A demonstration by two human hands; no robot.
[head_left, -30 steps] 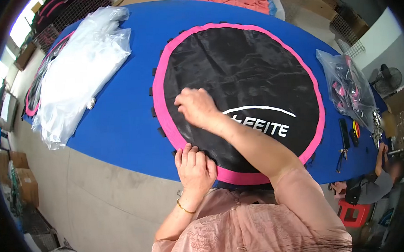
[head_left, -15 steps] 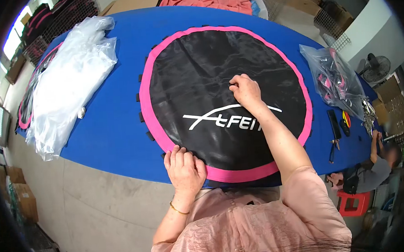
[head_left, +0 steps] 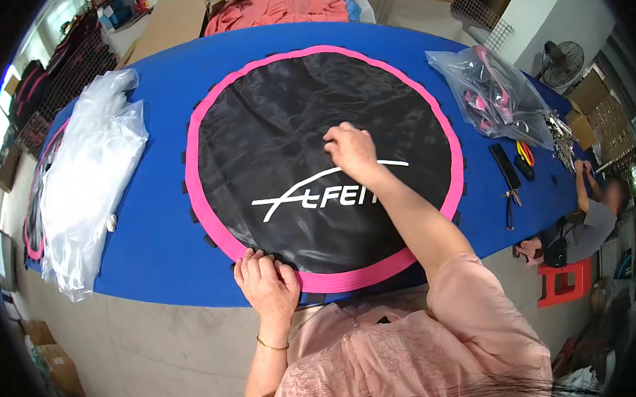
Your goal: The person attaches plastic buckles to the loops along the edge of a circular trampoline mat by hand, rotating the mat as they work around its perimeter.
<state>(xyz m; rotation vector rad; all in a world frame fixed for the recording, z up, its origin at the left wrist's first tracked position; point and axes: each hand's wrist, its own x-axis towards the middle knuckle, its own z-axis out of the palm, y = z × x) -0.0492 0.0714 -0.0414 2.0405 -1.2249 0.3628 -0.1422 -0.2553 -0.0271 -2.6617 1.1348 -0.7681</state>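
Observation:
A round black trampoline mat (head_left: 285,128) with a pink border, dark edge tabs and white lettering lies flat on the blue-covered table. My left hand (head_left: 267,282) rests on the border at the near left, fingers laid over the pink band and little bent. Over the mat's middle, just above the lettering, my right hand (head_left: 351,151) has its fingers curled and drawn together. Whatever small thing may be between those fingertips is hidden. My right forearm covers the end of the lettering.
Clear plastic bags (head_left: 90,181) lie on the left of the blue table (head_left: 157,279). On the right are a bag of pink and black parts (head_left: 489,96), a dark flat object (head_left: 504,161) and pliers-like tool (head_left: 511,206). A person (head_left: 592,220) sits beyond, near a red stool (head_left: 563,283).
The whole view has shifted, so the mat and table appear further left. Both hands keep nearly the same places on the mat. A dark speck at the right fingertips shows less clearly now.

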